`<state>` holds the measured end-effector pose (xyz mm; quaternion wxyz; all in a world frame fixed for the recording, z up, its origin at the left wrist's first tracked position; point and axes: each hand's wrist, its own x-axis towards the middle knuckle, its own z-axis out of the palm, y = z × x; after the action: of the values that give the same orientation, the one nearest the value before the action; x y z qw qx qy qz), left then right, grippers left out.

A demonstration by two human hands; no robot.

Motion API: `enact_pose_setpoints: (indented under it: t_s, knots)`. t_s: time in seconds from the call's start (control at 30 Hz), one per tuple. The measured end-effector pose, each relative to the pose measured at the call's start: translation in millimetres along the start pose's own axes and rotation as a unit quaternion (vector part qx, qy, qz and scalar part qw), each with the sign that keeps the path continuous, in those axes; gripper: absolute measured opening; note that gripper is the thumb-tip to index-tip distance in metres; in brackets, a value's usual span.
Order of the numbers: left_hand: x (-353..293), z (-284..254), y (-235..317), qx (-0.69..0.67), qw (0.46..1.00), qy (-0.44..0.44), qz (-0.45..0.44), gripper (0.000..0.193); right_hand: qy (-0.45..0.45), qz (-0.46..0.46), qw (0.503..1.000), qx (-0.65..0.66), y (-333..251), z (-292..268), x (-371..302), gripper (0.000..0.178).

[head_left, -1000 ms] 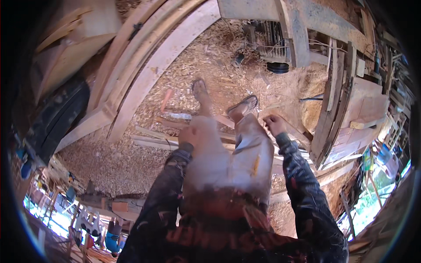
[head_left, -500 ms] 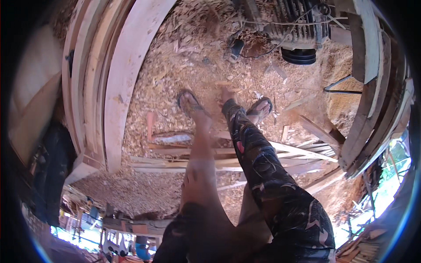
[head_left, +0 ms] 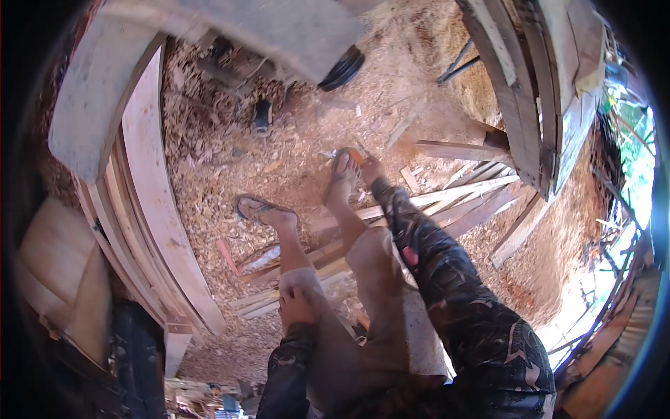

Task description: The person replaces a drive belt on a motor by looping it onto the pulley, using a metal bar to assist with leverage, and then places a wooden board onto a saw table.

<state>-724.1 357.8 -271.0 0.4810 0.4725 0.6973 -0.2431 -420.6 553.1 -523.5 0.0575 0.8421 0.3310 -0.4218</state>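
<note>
My right hand is low over the wood chips, beside my right foot. Its fingers are closed on a slim orange object whose kind is too small to make out. A thin dark tip seems to stick out beyond it. My left hand lies on my left leg near the knee, fingers spread, holding nothing. Dark sandals are on both feet, set on the chip-covered ground. Thin wood strips lie just behind my right hand.
Long boards stand stacked at the left. A grey plank crosses the top close by. A black pulley wheel shows below it. Upright timbers line the right, and a short stick of scrap wood lies ahead.
My view has turned and shifted, bringing the grey plank into the top. My right hand now shows the orange object beside my right foot. My left hand remains on my left leg.
</note>
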Motion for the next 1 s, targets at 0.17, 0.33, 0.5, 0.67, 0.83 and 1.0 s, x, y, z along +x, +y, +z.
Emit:
enact_pose_setpoints:
  t_s: [0.17, 0.33, 0.5, 0.67, 0.83, 1.0]
  knots:
    - [-10, -23, 12, 0.048, 0.999, -0.001, 0.006, 0.049, 0.150, -0.156, 0.963, -0.163, -58, -137, 93, 0.030]
    - [-4, -20, 2, 0.071, 0.997, -0.038, -0.003, 0.053, 0.090, -0.208, 0.936, -0.269, -178, -200, 129, 0.036]
    - [9, -7, 8, 0.049, 0.998, -0.039, -0.005, 0.048, 0.120, -0.267, 0.929, -0.229, -232, -189, 111, 0.038]
    - [14, -3, 3, 0.042, 0.999, -0.020, -0.014, 0.042, 0.037, -0.254, 0.906, -0.336, -251, -179, 132, 0.033]
    - [17, -6, 6, 0.024, 0.999, -0.018, -0.035, 0.043, 0.034, -0.348, 0.716, -0.604, -264, -182, 134, 0.029]
    - [14, -4, 2, 0.034, 0.998, -0.008, -0.044, 0.045, -0.054, -0.263, 0.840, -0.472, -277, -180, 110, 0.027]
